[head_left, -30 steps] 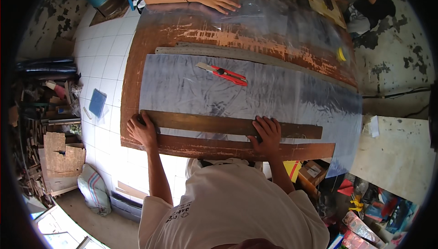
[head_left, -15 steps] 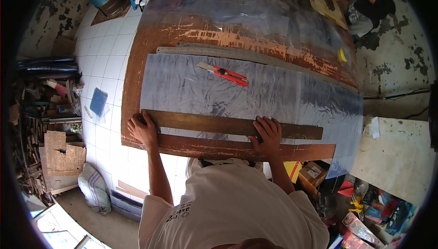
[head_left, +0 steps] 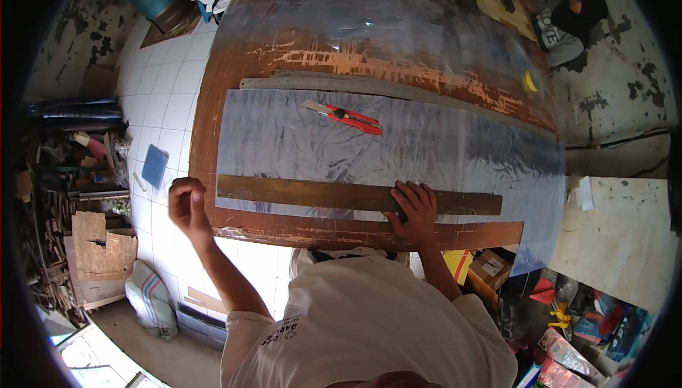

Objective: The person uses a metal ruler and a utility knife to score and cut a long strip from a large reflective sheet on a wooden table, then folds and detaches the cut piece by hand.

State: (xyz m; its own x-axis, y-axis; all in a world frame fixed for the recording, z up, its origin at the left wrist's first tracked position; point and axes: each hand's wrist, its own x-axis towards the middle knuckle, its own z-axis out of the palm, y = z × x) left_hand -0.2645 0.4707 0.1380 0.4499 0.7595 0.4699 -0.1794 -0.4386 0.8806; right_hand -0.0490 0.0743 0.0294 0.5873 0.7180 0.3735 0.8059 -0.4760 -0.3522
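— Head view, right hand (head_left: 414, 207)?
— Pressed flat on the long brown wooden straightedge (head_left: 355, 195), fingers (head_left: 406, 193) spread across its upper edge. Straightedge lying lengthwise over the clear plastic sheet (head_left: 398, 150), near the front edge of the worn brown desk (head_left: 234, 54).
— Left hand (head_left: 186, 202)?
— Off the desk's left end, above the white tiled floor (head_left: 160, 104), fingers curled into a loose fist, holding nothing visible.
— Beyond?
— Red utility knife (head_left: 344, 116) on the sheet, just below a grey metal ruler (head_left: 341, 84).

Left hand (head_left: 186, 205) lifted off wooden strip (head_left: 355, 195), now curled beyond table edge (head_left: 206, 175).
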